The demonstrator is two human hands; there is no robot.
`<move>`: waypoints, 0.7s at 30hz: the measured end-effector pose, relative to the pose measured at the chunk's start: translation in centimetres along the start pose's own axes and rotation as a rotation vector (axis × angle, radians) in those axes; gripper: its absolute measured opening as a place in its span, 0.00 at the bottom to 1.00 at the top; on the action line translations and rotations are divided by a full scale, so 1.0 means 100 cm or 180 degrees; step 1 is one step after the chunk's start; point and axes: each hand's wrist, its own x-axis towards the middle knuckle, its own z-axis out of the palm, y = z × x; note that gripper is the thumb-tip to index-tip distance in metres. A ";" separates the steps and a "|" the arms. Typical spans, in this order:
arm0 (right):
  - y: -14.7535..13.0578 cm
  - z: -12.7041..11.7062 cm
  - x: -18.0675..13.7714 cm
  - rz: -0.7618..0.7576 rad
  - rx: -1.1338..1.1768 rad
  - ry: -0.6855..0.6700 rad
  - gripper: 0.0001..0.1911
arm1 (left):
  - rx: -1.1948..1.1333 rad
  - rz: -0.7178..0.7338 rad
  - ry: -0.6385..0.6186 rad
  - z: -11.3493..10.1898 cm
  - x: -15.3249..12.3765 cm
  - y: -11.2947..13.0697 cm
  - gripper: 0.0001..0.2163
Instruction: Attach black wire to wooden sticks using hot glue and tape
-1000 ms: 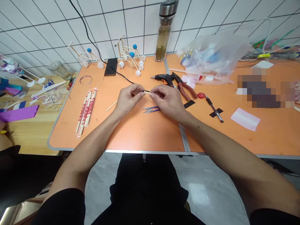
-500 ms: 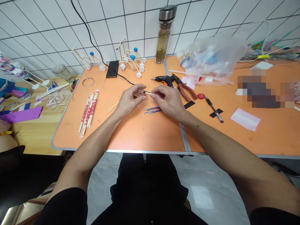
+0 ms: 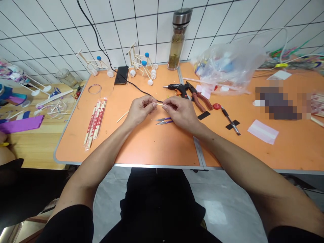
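Both of my hands meet over the middle of the orange table [image 3: 141,145]. My left hand [image 3: 139,110] and my right hand [image 3: 179,111] each pinch one end of a short thin wooden stick [image 3: 159,104] held level between them, fingers closed. Small purple snips [image 3: 163,120] lie on the table just under my right hand. A loose wooden stick [image 3: 122,116] lies to the left of my left hand.
Wrapped chopsticks [image 3: 95,122] lie at the left. A black glue gun [image 3: 177,88], red-handled pliers [image 3: 201,98], a craft knife [image 3: 230,118] and black tape pieces sit right of my hands. Stick models [image 3: 141,65], a phone [image 3: 122,74], a bottle [image 3: 178,37] and a plastic bag [image 3: 227,65] line the back.
My hands stay together on the short stick, shifted only slightly along with the camera view. Nothing on the table has moved.
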 end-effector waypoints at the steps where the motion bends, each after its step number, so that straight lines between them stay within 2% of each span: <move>1: 0.001 0.000 0.000 0.0022 -0.0010 0.0001 0.08 | -0.0041 -0.0044 -0.0008 -0.001 0.000 0.001 0.29; 7: 0.002 -0.005 0.001 0.0081 -0.0002 0.0029 0.09 | -0.0092 -0.0265 0.0266 -0.005 0.000 0.009 0.30; 12: 0.000 -0.006 -0.001 0.0036 -0.0077 -0.0032 0.14 | 0.0045 -0.0210 0.0167 0.003 -0.003 0.012 0.31; 17: -0.001 -0.006 -0.001 0.0006 -0.0030 -0.0111 0.12 | 0.0348 0.0011 0.0077 0.005 -0.004 0.009 0.33; 21: -0.002 -0.004 -0.002 0.0045 -0.0109 -0.0157 0.14 | 0.0518 0.0028 0.0083 0.005 -0.003 0.004 0.30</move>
